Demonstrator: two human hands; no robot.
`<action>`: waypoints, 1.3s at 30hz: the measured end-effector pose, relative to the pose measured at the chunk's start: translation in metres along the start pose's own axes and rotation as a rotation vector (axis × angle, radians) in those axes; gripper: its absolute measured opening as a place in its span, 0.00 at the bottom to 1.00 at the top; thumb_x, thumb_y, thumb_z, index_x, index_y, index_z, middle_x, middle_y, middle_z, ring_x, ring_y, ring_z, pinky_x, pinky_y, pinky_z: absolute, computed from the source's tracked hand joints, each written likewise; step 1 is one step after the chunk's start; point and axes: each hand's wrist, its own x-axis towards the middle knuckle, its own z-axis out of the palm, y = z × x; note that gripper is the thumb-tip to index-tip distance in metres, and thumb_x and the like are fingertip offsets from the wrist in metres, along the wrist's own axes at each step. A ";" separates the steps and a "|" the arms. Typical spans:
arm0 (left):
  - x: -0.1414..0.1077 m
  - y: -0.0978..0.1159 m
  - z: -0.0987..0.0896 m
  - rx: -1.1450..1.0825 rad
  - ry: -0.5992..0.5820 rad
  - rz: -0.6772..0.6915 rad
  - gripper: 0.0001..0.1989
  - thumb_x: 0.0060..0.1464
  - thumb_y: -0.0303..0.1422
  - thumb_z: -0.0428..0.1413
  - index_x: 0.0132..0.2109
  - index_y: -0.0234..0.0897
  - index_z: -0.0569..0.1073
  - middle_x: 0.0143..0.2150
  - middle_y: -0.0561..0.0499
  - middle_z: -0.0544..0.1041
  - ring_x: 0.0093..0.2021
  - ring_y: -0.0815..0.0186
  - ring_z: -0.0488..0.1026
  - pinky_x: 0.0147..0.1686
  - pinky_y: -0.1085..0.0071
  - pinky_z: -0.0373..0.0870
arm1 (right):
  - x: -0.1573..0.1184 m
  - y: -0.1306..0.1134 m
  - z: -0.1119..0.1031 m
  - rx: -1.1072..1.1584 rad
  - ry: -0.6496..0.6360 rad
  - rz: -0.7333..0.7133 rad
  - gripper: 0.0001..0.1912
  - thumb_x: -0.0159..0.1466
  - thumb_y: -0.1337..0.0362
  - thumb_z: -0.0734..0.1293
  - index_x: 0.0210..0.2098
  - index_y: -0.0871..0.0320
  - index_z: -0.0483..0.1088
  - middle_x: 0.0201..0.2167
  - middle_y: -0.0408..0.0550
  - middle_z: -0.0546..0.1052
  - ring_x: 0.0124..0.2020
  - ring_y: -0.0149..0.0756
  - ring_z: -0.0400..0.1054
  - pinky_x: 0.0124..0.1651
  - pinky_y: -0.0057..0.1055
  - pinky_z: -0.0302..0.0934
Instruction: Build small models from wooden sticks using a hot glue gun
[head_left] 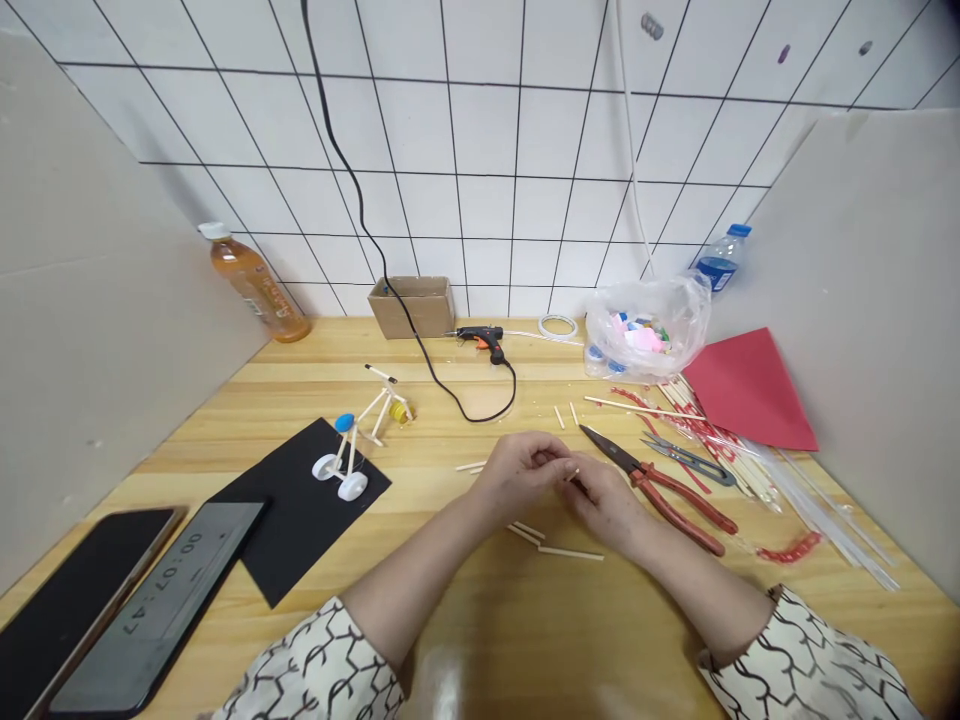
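- The small wooden stick (574, 475) is above the middle of the wooden table (480, 640), between the two hands. Only its pale end can be seen; the fingers hide the rest.
- The left hand (517, 470) is narrow, and its fingers are closed on this stick.
- The right hand (604, 500) is narrow too. It holds the same stick and is very close to the left hand.
- Some short sticks (536, 535) lie on the table just below the hands.
- Just right of the right hand are pliers with red handles (679, 510), and small scissors (690, 460) lie beside them.
- To the left is a small stick model with white wheels (352, 450). Its wheels stand on a black paper (300, 515).
- Farther right are long sticks (712, 430), a red paper (750, 390) and a plastic bag (675, 320) with colored pieces inside.
- At the back are a glue gun (480, 342), a cardboard box (411, 307), a tape roll (557, 325) and two bottles (255, 285) (720, 258).
- At the lower left lie a phone (75, 590) and a timer (157, 610).
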 end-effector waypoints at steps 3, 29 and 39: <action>0.003 -0.005 0.002 -0.062 0.021 -0.032 0.07 0.43 0.32 0.57 0.28 0.30 0.73 0.24 0.50 0.74 0.26 0.69 0.69 0.28 0.75 0.65 | 0.000 0.000 0.000 -0.014 -0.025 0.023 0.11 0.62 0.68 0.56 0.37 0.60 0.69 0.30 0.50 0.73 0.35 0.36 0.69 0.37 0.32 0.64; 0.003 -0.014 0.003 0.615 0.073 0.510 0.09 0.54 0.28 0.47 0.30 0.35 0.71 0.27 0.51 0.72 0.29 0.70 0.67 0.30 0.75 0.64 | 0.006 -0.010 -0.015 -0.007 -0.074 0.125 0.08 0.59 0.66 0.58 0.27 0.58 0.66 0.26 0.46 0.74 0.29 0.34 0.67 0.33 0.30 0.60; 0.004 -0.006 -0.002 0.165 0.040 0.114 0.10 0.51 0.31 0.50 0.25 0.33 0.71 0.21 0.54 0.69 0.25 0.72 0.64 0.27 0.77 0.60 | 0.005 -0.005 -0.011 -0.016 0.001 0.040 0.10 0.62 0.64 0.58 0.27 0.59 0.68 0.25 0.46 0.73 0.27 0.32 0.66 0.31 0.27 0.59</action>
